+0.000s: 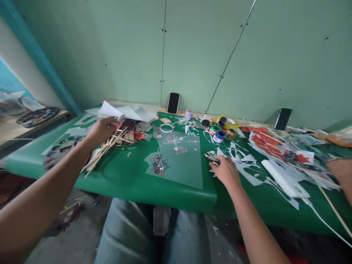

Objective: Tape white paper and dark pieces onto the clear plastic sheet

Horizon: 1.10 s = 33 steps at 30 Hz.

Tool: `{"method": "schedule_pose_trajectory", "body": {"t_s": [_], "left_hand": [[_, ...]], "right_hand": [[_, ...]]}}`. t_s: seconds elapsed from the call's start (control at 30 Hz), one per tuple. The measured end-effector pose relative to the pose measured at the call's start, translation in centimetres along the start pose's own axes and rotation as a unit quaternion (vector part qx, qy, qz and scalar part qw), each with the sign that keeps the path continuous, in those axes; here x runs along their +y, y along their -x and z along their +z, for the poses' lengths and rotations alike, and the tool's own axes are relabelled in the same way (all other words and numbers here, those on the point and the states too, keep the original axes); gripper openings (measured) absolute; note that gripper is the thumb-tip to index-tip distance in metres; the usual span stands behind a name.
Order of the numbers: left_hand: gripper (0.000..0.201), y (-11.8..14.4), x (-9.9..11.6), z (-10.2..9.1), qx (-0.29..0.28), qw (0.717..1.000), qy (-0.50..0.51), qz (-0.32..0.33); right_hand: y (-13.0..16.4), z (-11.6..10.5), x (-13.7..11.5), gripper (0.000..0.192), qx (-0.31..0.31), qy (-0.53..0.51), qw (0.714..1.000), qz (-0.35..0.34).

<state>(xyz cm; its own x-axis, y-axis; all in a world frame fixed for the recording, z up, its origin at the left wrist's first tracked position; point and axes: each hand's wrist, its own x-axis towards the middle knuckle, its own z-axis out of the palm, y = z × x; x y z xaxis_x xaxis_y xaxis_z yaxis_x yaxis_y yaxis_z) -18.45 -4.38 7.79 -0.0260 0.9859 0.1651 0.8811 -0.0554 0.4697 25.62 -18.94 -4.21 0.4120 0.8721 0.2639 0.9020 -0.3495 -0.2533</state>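
Near the table's [118,183] left far corner, the left hand [103,129] pinched a white paper sheet [110,109] above a bundle of wooden sticks [106,150], whose long axis ran toward the near-left edge. Toward the middle, the right hand [226,171] lay curled on small scissors [211,158], seemingly gripping them; their tips pointed left at the translucent sheet [184,165].
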Motion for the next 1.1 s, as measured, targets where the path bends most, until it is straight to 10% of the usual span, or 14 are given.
{"method": "schedule_pose_trajectory", "body": {"t_s": [0.17, 0.4, 0.63, 0.8, 1.1], "left_hand": [[0.030, 0.6, 0.4, 0.5, -0.005, 0.981, -0.191, 0.009], [0.031, 0.5, 2.6, 2.8, -0.004, 0.978, -0.199, 0.067], [0.037, 0.7, 6.8, 9.0, -0.123, 0.956, -0.120, 0.238], [0.051, 1.6, 8.1, 13.2, -0.083, 0.949, -0.155, 0.261], [0.041, -2.1, 5.1, 8.7, 0.038, 0.972, -0.197, 0.125]], "right_hand": [[0.4, 0.9, -0.4, 0.023, 0.044, 0.012, 0.998, -0.036], [1.0, 1.4, -0.6, 0.031, 0.080, -0.021, 0.996, -0.027], [1.0, 1.5, -0.4, 0.031, 0.101, -0.037, 0.994, -0.033], [1.0, 1.5, -0.3, 0.032, 0.102, -0.030, 0.993, -0.042], [1.0, 1.7, -0.2, 0.032, 0.096, -0.020, 0.994, -0.038]]}}
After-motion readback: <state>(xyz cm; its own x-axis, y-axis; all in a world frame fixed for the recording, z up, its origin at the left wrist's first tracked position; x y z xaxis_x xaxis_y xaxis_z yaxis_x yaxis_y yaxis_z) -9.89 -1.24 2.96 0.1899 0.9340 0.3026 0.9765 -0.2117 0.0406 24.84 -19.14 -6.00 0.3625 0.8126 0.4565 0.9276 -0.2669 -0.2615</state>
